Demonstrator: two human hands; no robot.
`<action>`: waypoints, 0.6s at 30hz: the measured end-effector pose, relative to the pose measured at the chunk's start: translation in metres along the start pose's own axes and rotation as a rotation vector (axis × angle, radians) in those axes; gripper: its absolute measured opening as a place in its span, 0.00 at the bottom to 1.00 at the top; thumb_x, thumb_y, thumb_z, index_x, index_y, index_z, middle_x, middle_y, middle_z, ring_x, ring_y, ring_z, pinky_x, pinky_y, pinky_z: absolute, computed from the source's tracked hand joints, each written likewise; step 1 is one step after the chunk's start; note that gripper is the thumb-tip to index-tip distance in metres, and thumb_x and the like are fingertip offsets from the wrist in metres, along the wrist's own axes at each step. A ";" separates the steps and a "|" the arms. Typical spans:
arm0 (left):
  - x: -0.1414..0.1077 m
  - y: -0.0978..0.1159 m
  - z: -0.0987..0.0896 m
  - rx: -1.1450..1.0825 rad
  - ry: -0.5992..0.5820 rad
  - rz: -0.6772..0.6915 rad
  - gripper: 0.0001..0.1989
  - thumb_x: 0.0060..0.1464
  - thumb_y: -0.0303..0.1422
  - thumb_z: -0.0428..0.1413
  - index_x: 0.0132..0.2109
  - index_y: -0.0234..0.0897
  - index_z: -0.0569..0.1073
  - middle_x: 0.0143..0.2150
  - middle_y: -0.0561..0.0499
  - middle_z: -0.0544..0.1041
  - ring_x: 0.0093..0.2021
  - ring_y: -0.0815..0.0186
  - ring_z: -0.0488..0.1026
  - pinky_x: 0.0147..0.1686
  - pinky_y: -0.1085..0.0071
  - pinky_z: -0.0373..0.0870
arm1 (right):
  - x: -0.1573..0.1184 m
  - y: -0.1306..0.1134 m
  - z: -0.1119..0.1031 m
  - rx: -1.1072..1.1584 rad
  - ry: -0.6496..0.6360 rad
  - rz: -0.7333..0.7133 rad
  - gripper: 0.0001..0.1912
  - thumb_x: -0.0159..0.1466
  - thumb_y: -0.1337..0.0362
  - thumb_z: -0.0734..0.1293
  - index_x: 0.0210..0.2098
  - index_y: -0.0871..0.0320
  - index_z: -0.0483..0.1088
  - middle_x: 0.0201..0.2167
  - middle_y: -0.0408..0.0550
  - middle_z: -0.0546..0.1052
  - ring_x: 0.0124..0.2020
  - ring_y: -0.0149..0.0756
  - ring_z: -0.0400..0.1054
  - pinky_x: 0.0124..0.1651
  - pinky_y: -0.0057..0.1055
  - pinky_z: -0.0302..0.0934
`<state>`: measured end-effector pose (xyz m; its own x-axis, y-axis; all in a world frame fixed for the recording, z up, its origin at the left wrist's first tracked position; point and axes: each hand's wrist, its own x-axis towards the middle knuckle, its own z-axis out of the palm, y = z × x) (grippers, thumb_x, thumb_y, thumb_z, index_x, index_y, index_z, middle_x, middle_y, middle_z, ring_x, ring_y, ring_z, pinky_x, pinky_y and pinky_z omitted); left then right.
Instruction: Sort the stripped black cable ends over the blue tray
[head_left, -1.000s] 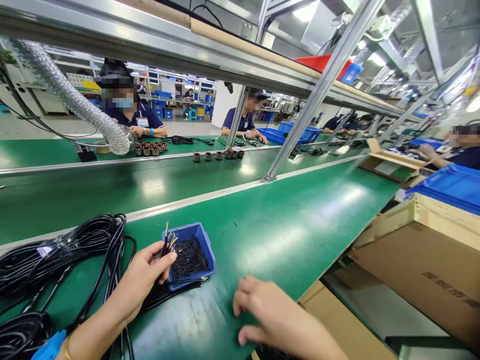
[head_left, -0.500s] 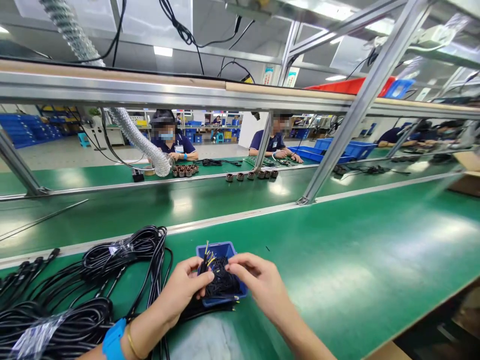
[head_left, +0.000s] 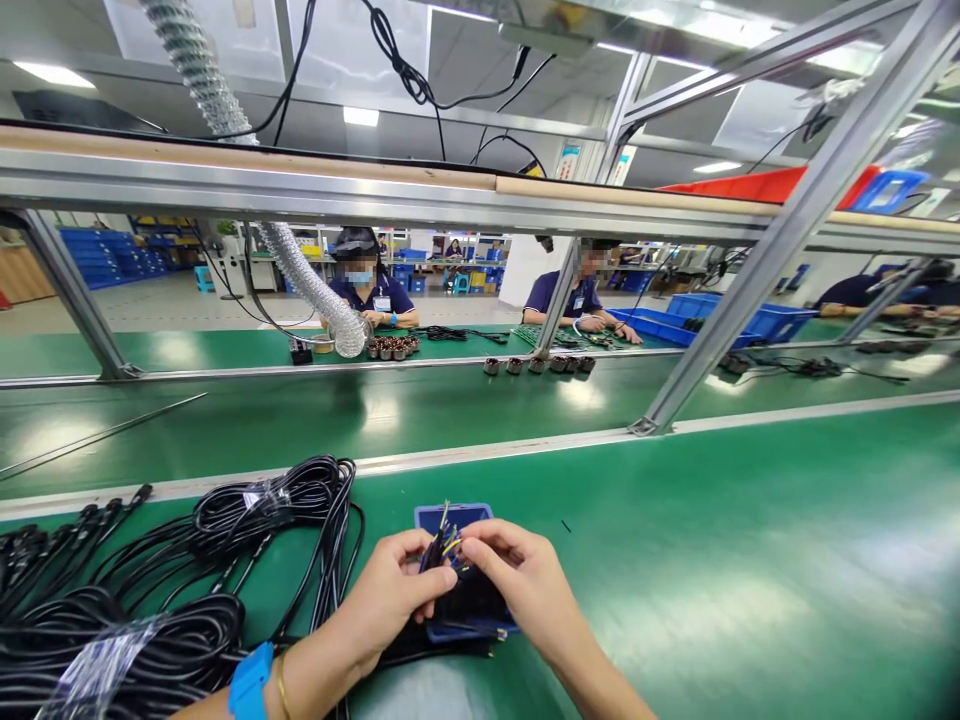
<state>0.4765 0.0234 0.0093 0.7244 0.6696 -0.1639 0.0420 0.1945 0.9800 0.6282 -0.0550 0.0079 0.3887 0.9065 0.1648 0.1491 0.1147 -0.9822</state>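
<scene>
My left hand (head_left: 401, 580) is closed around a bunch of black cables (head_left: 436, 553), whose stripped ends point up and show thin yellow, blue and other coloured wires (head_left: 452, 546). My right hand (head_left: 521, 580) pinches right at these wire ends; whatever sits between its fingertips is too small to make out. Beneath both hands stands a blue plastic bin (head_left: 431, 516) with small black pieces (head_left: 472, 597) inside, partly covered by the hands. More cable ends (head_left: 480, 648) lie along the bin's near side.
Coiled black cables (head_left: 274, 505) and a taped bundle (head_left: 112, 660) fill the left of the green bench (head_left: 675, 560). A metal frame post (head_left: 720, 330) rises at right. Across the line, two people (head_left: 367, 290) sit near copper-coloured round parts (head_left: 394, 347) and blue trays (head_left: 750, 315).
My right hand has moved left from over the bin to the wire ends, and its fingertips now meet them. The left hand keeps hold of the cables. The whole view has shifted slightly.
</scene>
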 end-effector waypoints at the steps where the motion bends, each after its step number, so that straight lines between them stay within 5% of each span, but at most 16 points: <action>1: 0.000 0.000 0.000 0.002 -0.001 -0.004 0.14 0.43 0.38 0.63 0.32 0.35 0.69 0.21 0.59 0.64 0.19 0.74 0.60 0.19 0.77 0.56 | 0.000 0.000 0.000 0.003 0.007 -0.001 0.13 0.57 0.54 0.72 0.31 0.59 0.77 0.28 0.46 0.80 0.29 0.35 0.72 0.36 0.29 0.66; 7: 0.001 -0.002 -0.001 0.011 -0.002 -0.011 0.14 0.43 0.38 0.63 0.33 0.34 0.70 0.21 0.59 0.65 0.19 0.74 0.60 0.19 0.77 0.56 | -0.002 0.000 0.002 -0.026 -0.030 -0.019 0.11 0.59 0.56 0.70 0.32 0.58 0.76 0.29 0.46 0.81 0.31 0.36 0.73 0.37 0.29 0.66; 12: 0.000 -0.003 0.000 0.032 0.015 -0.021 0.14 0.43 0.38 0.63 0.32 0.34 0.70 0.21 0.59 0.65 0.19 0.74 0.61 0.19 0.77 0.56 | -0.001 -0.008 -0.004 -0.285 -0.081 -0.120 0.11 0.63 0.59 0.65 0.30 0.58 0.74 0.28 0.45 0.79 0.30 0.35 0.70 0.36 0.28 0.62; 18: -0.001 -0.003 0.001 0.064 -0.042 -0.027 0.10 0.42 0.34 0.62 0.32 0.34 0.70 0.20 0.59 0.65 0.20 0.73 0.61 0.20 0.76 0.56 | 0.000 -0.018 -0.011 -0.419 -0.298 -0.176 0.11 0.65 0.63 0.65 0.28 0.58 0.74 0.27 0.42 0.78 0.31 0.33 0.69 0.37 0.26 0.59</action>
<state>0.4763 0.0218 0.0067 0.7503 0.6342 -0.1867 0.1049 0.1646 0.9808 0.6353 -0.0617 0.0261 0.0594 0.9711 0.2313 0.5622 0.1589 -0.8116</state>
